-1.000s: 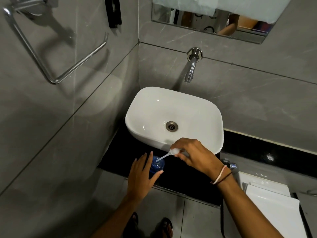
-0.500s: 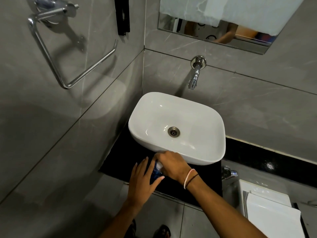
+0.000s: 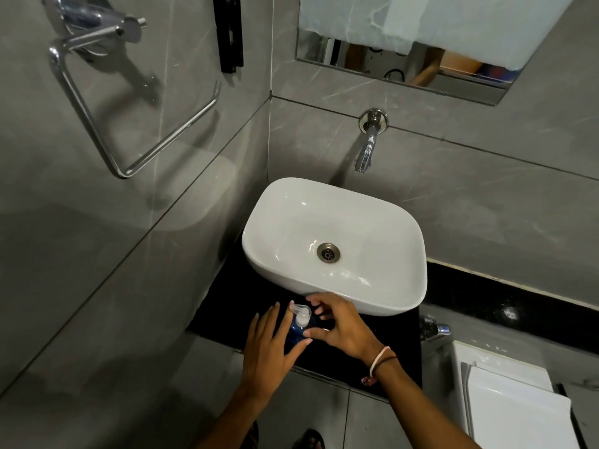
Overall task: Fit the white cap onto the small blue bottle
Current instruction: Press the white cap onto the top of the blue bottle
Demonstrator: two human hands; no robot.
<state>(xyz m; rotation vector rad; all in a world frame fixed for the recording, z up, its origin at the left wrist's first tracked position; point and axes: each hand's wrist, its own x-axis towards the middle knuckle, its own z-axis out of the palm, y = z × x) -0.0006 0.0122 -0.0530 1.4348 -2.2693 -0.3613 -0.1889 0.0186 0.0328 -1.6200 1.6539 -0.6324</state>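
Note:
The small blue bottle [image 3: 296,332] stands on the black counter [image 3: 227,306] just in front of the sink. The white pump cap [image 3: 302,314] sits on its neck, spout pointing left. My left hand [image 3: 269,348] cups the bottle from the left, thumb under it and fingers along its far side. My right hand [image 3: 340,328] hovers on the right with fingers spread and off the cap; its thumb tip lies close to the bottle's side. Most of the bottle's body is hidden between the hands.
A white basin [image 3: 334,244] stands on the counter right behind the hands, with a wall tap [image 3: 368,147] above it. A chrome towel ring [image 3: 129,118] hangs on the left wall. A white toilet tank [image 3: 512,403] is at the lower right.
My right hand brought the white cap with its tube down onto the bottle, covered it, then drew back with its fingers apart. The left hand stayed around the bottle.

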